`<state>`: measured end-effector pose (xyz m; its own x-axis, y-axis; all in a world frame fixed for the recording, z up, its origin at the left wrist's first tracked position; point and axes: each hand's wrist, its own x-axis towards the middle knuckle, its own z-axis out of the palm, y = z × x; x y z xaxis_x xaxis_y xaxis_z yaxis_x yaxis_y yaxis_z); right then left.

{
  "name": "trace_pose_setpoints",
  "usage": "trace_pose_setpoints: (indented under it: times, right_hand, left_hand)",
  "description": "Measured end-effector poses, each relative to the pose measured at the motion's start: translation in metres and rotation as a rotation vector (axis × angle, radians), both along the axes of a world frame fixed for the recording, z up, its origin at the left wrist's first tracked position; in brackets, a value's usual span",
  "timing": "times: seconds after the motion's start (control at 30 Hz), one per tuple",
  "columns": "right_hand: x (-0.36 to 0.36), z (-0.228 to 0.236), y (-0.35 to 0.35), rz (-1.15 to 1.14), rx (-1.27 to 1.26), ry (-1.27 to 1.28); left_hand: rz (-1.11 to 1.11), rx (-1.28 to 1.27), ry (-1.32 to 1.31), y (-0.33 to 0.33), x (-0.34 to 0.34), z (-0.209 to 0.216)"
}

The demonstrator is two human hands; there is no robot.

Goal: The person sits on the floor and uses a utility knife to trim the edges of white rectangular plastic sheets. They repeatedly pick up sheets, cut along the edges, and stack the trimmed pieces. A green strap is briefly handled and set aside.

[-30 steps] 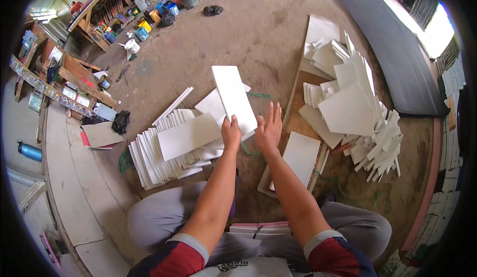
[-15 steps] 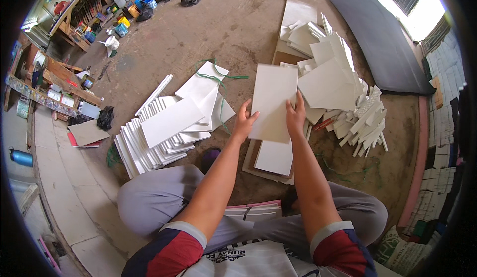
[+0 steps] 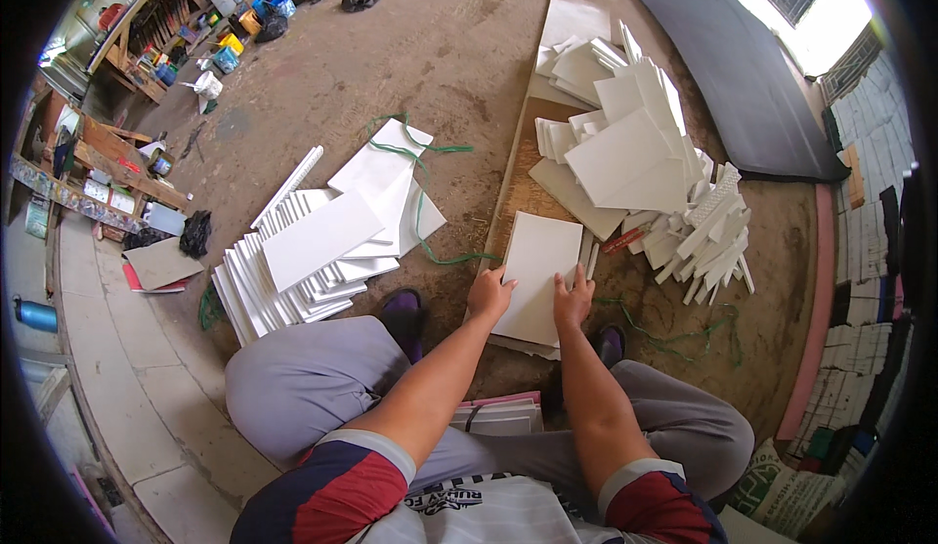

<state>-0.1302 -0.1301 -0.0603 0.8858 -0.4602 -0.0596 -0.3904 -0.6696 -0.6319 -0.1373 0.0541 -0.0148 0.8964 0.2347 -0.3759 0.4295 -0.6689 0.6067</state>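
Lowered since earlier, the white panel (image 3: 537, 263) lies over the brown board (image 3: 532, 190) between left hand (image 3: 490, 294) (grip unclear) and loosely spread right hand (image 3: 574, 301), seemingly to keep it aligned.

We see a smooth, matt white board (image 3: 542, 271), a rough-faced brown wooden panel (image 3: 528, 185), plastic-looking green cord (image 3: 451, 148), soft matt cloth trousers (image 3: 303, 378), a smooth grey sheet (image 3: 723, 65) with faint sheen, and a dull, gritty floor (image 3: 440, 85).
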Motion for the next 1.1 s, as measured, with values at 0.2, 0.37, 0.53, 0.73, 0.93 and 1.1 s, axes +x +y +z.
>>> trace_pose_setpoints:
  times: [0.2, 0.37, 0.53, 0.73, 0.93, 1.1]
  right_hand:
    - [0.004, -0.003, 0.008, 0.002, -0.02, 0.025]
    - [0.003, -0.002, 0.014, 0.003, -0.029, 0.076]
    - [0.0, -0.008, 0.012, -0.013, -0.01, 0.09]
    - [0.002, 0.002, 0.018, -0.044, -0.072, 0.18]
    - [0.003, 0.003, 0.021, -0.038, -0.167, 0.22]
    - [0.019, 0.041, 0.056, 0.135, -0.304, -0.045]
  left_hand:
    - [0.033, -0.002, -0.012, 0.003, 0.004, -0.009]
    - [0.045, 0.025, -0.063, 0.002, 0.003, -0.015]
    - [0.058, -0.018, -0.031, -0.001, 0.004, -0.017]
    - [0.077, 0.008, -0.028, -0.001, 0.005, -0.027]
    - [0.07, -0.041, 0.042, 0.003, 0.007, -0.016]
    - [0.249, -0.122, -0.017, 0.024, 0.021, -0.01]
